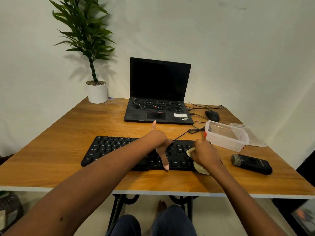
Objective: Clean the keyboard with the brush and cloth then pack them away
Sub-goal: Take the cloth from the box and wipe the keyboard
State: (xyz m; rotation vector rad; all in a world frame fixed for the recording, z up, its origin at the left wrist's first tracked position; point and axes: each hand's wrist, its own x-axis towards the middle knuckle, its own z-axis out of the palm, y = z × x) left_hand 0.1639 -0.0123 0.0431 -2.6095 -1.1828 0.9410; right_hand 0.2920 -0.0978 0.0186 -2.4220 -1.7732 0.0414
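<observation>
Knees (pixel 150 225) sit lowest in frame under the table edge (pixel 85 189), both forearms reaching out over it. Left hand (pixel 160 142) is splayed flat across the middle-right of the keyboard (pixel 110 147), fingers straight and gripping nothing; I read it as a brace so the board doesn't skate while being wiped. Right hand (pixel 206 154) is curled round a bunched cream cloth (pixel 199 168), pressing it on the keyboard's right end by the arrow/nav keys. So: wipe step, and the left half looks not yet covered.

Brush (pixel 250 163) lies idle on the table right of the keyboard, near but not touching; probably parked within reach for packing. Clear container (pixel 225 135) stands open just beyond the keyboard's right corner, its lid (pixel 252 135) beside it on the right, ready to take both tools. Farther off are the laptop (pixel 158 99) and mouse (pixel 212 115), with the plant (pixel 95 48) far left.
</observation>
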